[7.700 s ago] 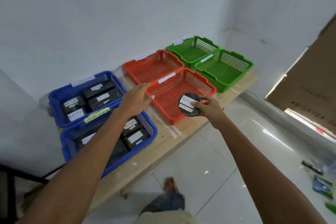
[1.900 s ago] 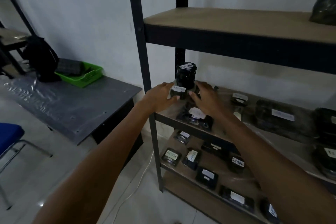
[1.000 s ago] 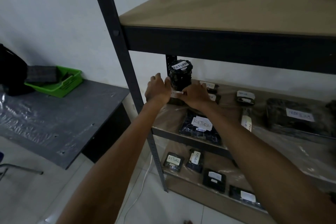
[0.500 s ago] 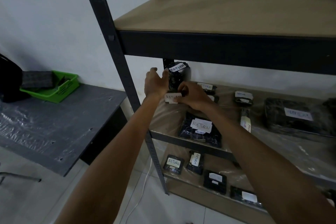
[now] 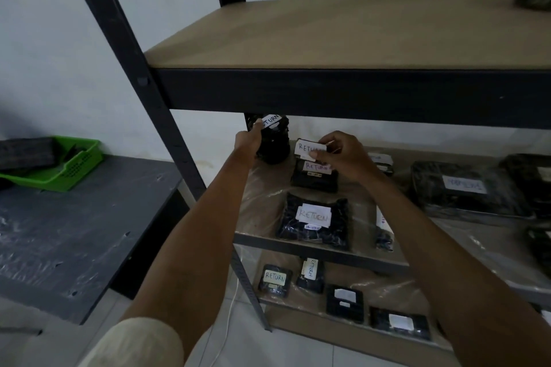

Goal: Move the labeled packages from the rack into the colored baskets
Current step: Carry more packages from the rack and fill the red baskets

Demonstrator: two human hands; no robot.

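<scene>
On middle shelf [image 5: 265, 188]: left grip [image 5: 249, 143] curled round tall package [image 5: 275, 143], right grip [image 5: 343, 155] pinching small package [image 5: 308, 148]

"What's that person got on?"
"A plain cream sleeve [image 5: 134, 343], loose cloth, ending at the upper left arm."
"And below it?"
"Bare arm down to the left hand [image 5: 249, 143]. Right hand [image 5: 343, 155] and forearm bare too."

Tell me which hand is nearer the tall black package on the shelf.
Left. The left hand grips the tall black package; the right hand is apart to its right, holding a smaller package.
</scene>
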